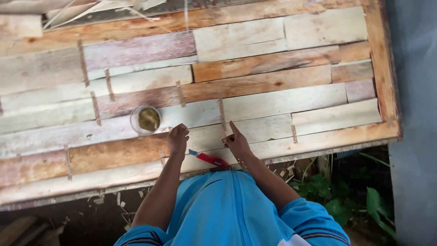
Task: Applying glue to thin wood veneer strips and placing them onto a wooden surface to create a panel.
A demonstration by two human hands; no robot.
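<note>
Near panel [318,136] edge: hands [177,139] [236,143] flank, perhaps, red cutter [210,159].

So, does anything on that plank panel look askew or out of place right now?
Slightly. The red-handled tool lies at the panel's near edge, between the left hand and right hand, where it could slip off. Wood scraps litter the ground below. The small round container sits upright, nothing spilled.

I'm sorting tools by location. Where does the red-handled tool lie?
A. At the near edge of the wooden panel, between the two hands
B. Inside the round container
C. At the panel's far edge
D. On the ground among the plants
A: the red-handled tool lies on the wooden panel at its near edge, between the left hand and right hand.
</note>
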